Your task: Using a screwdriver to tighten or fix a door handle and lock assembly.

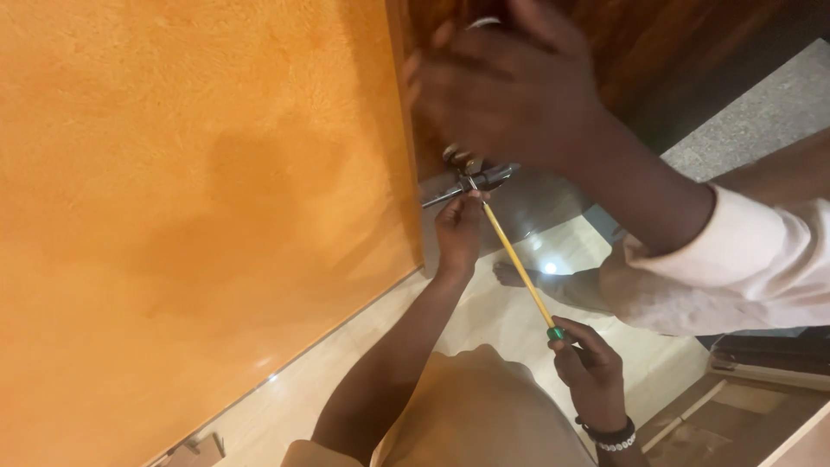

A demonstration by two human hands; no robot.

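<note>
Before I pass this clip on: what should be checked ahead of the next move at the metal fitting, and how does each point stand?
1. Right hand grips the green end of the yellow tool: ok.
2. Tool tip reaches the metal fitting: ok, though whether it is seated there cannot be told.
3. Left hand steadies the tip at the fitting: ok; how firmly it grips, cannot tell.
4. Another person's hand is away from the tip: not ok, it lies just above the fitting.
5. Fitting in plain sight: not ok, the hands partly cover it.
</note>
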